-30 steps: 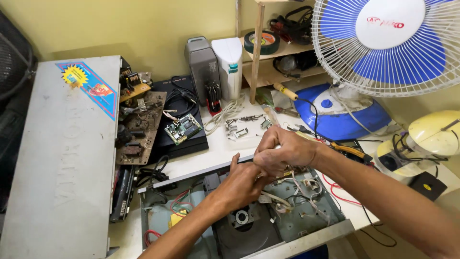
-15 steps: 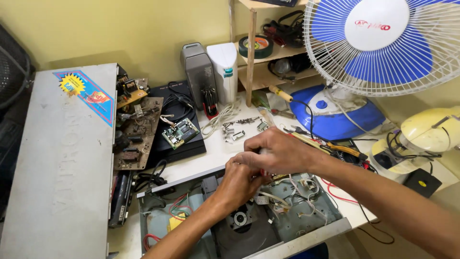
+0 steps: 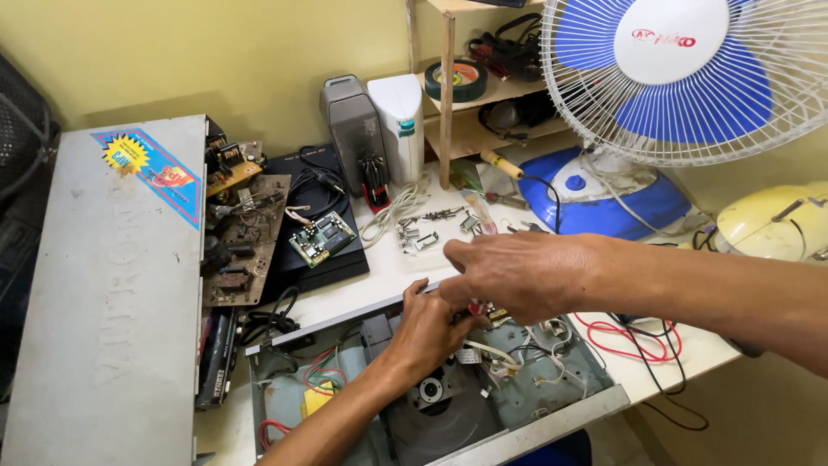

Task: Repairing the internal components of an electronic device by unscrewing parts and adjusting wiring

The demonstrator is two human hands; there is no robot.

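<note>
An opened disc player chassis point(image 3: 552, 412) lies at the table's near edge, with its drive, wires and a small board exposed. Both hands meet above its back rim. My left hand point(image 3: 429, 332) comes up from below with its fingers curled around a small red-and-yellow part point(image 3: 477, 307). My right hand point(image 3: 517, 274) reaches in from the right, lies over the left fingertips and pinches the same part. Most of the part is hidden by the fingers.
A grey metal cover point(image 3: 112, 302) lies at the left beside brown circuit boards point(image 3: 241, 242) and a green board point(image 3: 321, 239). Loose screws and brackets point(image 3: 427, 233) lie behind the hands. A blue-bladed fan point(image 3: 681, 69), a wooden shelf point(image 3: 483, 95) and red wires point(image 3: 630, 336) are at the right.
Both hands stay joined over the chassis. My right hand has flattened and stretched leftward over the left fingers, and the view has shifted slightly.
</note>
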